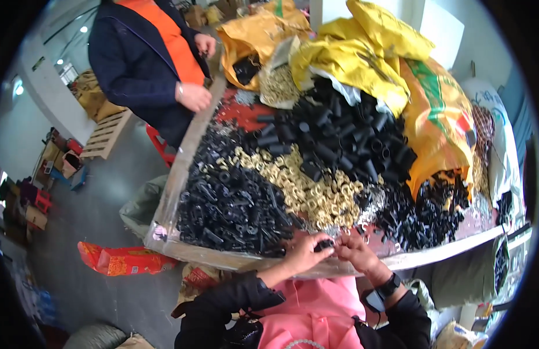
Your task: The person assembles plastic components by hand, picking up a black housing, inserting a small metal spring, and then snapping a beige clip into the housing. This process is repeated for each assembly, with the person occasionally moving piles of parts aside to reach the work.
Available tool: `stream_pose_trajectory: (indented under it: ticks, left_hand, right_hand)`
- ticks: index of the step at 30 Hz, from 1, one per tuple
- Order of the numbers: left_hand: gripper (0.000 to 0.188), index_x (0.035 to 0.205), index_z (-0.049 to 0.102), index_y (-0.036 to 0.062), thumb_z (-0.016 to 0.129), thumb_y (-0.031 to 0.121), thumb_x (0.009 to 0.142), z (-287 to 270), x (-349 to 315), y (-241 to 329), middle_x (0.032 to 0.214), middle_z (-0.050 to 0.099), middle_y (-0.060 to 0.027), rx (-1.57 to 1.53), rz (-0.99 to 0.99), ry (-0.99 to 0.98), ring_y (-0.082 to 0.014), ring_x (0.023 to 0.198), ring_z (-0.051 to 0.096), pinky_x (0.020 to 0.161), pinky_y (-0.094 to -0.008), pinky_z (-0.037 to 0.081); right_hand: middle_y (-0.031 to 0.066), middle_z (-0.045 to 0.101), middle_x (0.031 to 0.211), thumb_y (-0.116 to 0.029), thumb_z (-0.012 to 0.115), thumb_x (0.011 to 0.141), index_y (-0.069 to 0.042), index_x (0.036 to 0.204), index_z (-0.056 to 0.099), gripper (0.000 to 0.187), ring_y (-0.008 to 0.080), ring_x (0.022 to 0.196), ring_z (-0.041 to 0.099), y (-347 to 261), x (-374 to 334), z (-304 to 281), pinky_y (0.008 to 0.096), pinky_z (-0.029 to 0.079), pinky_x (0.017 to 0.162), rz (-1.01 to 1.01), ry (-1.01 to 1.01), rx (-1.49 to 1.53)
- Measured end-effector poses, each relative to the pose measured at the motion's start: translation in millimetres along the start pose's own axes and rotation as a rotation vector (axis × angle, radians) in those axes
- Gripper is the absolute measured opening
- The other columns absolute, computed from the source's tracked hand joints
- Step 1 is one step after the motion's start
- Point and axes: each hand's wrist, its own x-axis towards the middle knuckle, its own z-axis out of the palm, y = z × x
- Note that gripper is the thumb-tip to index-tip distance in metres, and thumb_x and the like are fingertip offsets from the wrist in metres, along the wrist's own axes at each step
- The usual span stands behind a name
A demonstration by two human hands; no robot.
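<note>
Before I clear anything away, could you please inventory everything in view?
Work table: one, red with pale rim, centre.
Held part: one, black, above the near edge.
Glossy parts: many, black, table's left.
Rings: many, gold, table's middle.
Tubes: many, black, behind the rings.
Short pieces: many, black, table's right.
Bright sack: at least one, yellow, beyond the tubes.
Printed sacks: two, orange, far edge and table's right.
Tall sack: one, white, far right.
Floor bag: one, red, left.
Pallet: one, pale wood, left floor.
Room clutter: uncountable, mixed, around.
Co-worker: one, navy and orange clothing, table's far left.
Watch: one, black, right wrist.
Left hand: one, bare, holding that part.
Right hand: one, bare, beside it.
</note>
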Motion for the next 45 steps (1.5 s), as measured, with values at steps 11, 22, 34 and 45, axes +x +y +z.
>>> stream_pose_trajectory:
  ticks: [11,22,34,45]
  left_hand:
    - [0.014,0.084,0.055,0.0009,0.059,0.012,0.078,5.4,6.5,22.1,0.076,0.057,-0.0039,-0.132,0.111,0.032,-0.0085,0.074,0.051,0.071,-0.0235,0.041]
    - [0.018,0.093,0.052,0.0042,0.056,0.015,0.08,14.1,-1.2,28.9,0.074,0.054,-0.001,-0.285,-0.193,0.023,-0.0091,0.067,0.049,0.063,-0.0241,0.043]
    - [0.028,0.112,0.045,0.0016,0.045,0.013,0.086,-17.8,2.3,31.0,0.092,0.057,-0.0089,-0.889,-0.493,0.012,-0.0167,0.075,0.058,0.062,-0.0261,0.047]
    - [0.029,0.111,0.045,-0.0008,0.044,0.014,0.087,-2.1,-5.6,32.9,0.099,0.055,-0.0076,-0.884,-0.516,-0.092,-0.0158,0.084,0.056,0.069,-0.0288,0.047]
  right_hand:
    - [0.0067,0.054,0.071,-0.009,0.049,0.083,-0.002,0.085,0.053,0.008,0.0105,0.054,0.043,-6.2,-10.7,1.1,0.0199,0.035,0.049,0.177,-0.104,0.86]
    - [0.0052,0.055,0.075,-0.008,0.049,0.083,-0.002,0.087,0.053,0.008,0.0101,0.057,0.046,11.4,-11.4,2.4,0.0198,0.038,0.052,0.017,0.05,0.511]
    - [0.012,0.051,0.075,-0.005,0.056,0.073,-0.001,0.078,0.053,0.007,0.0265,0.067,0.048,-18.7,-13.1,-20.7,0.032,0.04,0.057,-0.445,0.33,-0.769]
    - [0.0072,0.048,0.093,-0.004,0.061,0.061,-0.004,0.079,0.053,0.02,0.0263,0.089,0.045,-43.5,-25.0,12.6,0.0375,0.035,0.072,-0.791,0.344,-1.085]
